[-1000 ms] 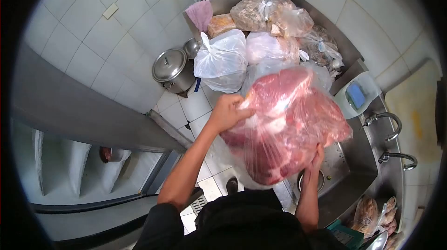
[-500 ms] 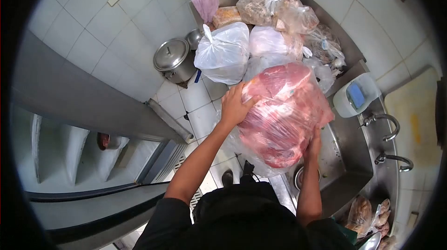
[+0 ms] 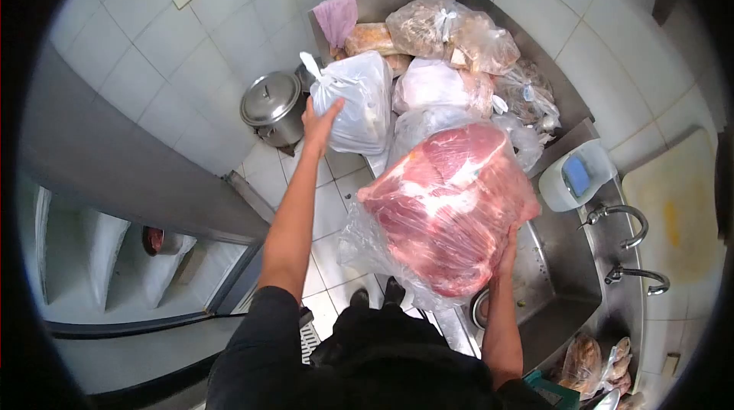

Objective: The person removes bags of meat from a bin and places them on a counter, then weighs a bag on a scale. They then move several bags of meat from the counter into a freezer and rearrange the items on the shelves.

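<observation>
A large slab of raw red meat, with clear plastic wrap about its lower left side, spans the near edge of the sink. My right hand grips its lower right side, the fingers partly hidden behind it. My left hand is at the left side of a knotted white plastic bag, thumb on the front and fingers partly hidden. Beyond the meat lie a pale wrapped bundle and clear bags of meat.
A steel sink with two taps is at right, beside a plastic tub holding a blue sponge. A lidded pot stands left of the bags. An open fridge with a bowl inside is at far left.
My left hand has left the meat and moved up and left to the white bag, whose knot now leans left. My right hand stays on the meat, which sits slightly lower in view.
</observation>
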{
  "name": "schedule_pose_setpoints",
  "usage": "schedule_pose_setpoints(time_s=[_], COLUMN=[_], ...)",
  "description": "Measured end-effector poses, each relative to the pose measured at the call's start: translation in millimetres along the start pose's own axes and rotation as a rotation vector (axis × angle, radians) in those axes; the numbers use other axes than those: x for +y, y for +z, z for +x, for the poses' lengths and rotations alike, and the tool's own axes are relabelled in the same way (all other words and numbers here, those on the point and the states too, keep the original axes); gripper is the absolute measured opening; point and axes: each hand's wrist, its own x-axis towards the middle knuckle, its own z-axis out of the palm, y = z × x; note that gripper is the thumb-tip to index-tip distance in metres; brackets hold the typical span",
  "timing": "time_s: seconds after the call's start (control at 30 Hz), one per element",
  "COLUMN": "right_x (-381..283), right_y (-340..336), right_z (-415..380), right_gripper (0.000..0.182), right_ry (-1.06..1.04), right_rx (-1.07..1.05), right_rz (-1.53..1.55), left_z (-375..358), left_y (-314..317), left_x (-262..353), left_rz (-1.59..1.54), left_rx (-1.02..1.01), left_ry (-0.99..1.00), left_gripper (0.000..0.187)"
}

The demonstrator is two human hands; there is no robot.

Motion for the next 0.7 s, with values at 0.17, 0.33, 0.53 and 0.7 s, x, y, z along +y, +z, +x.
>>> schedule_pose_setpoints(time_s=[0.17, 0.33, 0.53, 0.7], right_x=[2, -3, 2, 10], right_y=[-2, 13, 12, 21], right_z=[6, -8, -7, -55], right_gripper=[0.064, 0.066, 0.067, 0.071], right_ry=[0.0, 0.043, 0.053, 0.2], right_rx=[-0.066, 0.02, 0.142, 0.211], right_rz=[0.013, 0.025, 0.045, 0.108], left_z=[23, 19, 75, 90], left_y=[3, 18, 25, 22], left_x=[10, 31, -11, 5], left_rz=[0.452, 0.656, 0.289, 0.113], left_rx=[0.017, 0.005, 0.071, -0.024], left_ry=[0.026, 0.072, 0.157, -0.005], left_gripper=[0.108, 0.082, 0.048, 0.039])
